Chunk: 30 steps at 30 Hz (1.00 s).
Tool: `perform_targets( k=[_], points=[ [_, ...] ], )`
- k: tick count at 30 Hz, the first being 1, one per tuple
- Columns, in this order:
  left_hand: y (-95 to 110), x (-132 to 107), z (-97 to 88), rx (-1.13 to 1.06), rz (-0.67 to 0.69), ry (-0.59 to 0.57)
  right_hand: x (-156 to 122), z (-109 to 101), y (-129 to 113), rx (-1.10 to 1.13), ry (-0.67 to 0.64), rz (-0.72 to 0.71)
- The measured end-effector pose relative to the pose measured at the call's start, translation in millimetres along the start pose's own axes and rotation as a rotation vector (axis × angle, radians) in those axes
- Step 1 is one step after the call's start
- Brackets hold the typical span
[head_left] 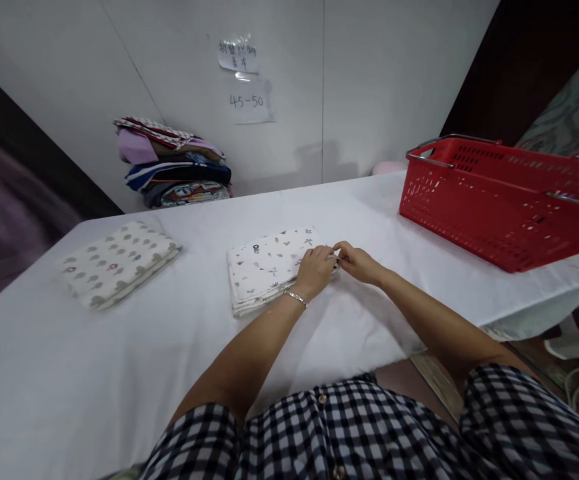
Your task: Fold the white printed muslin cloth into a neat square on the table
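A folded white cloth (264, 267) with small printed figures and leaves lies in several layers on the white-covered table. Across its right end rests my left hand (317, 268), fingers curled over the edge and gripping it. My right hand (358, 263) meets it there, thumb and fingers pinched on the same edge of the cloth. The fingertips of both hands nearly touch, and they partly hide that edge. Further left sits a second folded cloth (127, 260), cream with rows of grey-green shapes, apart from both hands.
A red perforated basket (469, 213) with metal handles stands at the table's right. Several folded fabrics (179, 167) are piled beyond the back edge, against the wall. Handwritten paper notes (249, 101) hang on the wall. The white tablecloth (134, 360) reaches the table's front edge by my body.
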<state>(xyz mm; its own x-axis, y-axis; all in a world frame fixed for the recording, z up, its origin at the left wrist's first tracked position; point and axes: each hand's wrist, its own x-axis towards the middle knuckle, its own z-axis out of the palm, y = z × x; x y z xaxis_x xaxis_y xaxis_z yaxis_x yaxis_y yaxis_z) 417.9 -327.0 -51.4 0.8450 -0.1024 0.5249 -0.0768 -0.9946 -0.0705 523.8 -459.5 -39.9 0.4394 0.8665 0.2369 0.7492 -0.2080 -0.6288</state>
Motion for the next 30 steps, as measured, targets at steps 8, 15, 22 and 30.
perform_targets(
  k=[8,15,22,30],
  points=[
    [4.0,2.8,2.1,0.016,-0.013,-0.023,-2.8,2.6,-0.4,0.019,0.006,0.014],
    [4.5,5.3,0.0,-0.026,-0.127,-0.133,-8.2,6.0,-0.8,0.127,0.006,0.004],
    [4.9,8.4,-3.6,-0.054,-0.189,-0.215,-12.7,15.3,1.1,0.065,0.053,0.122],
    [6.5,8.1,-7.5,-0.053,-0.248,-0.242,-14.5,22.3,-2.5,0.040,0.086,0.183]
  ],
)
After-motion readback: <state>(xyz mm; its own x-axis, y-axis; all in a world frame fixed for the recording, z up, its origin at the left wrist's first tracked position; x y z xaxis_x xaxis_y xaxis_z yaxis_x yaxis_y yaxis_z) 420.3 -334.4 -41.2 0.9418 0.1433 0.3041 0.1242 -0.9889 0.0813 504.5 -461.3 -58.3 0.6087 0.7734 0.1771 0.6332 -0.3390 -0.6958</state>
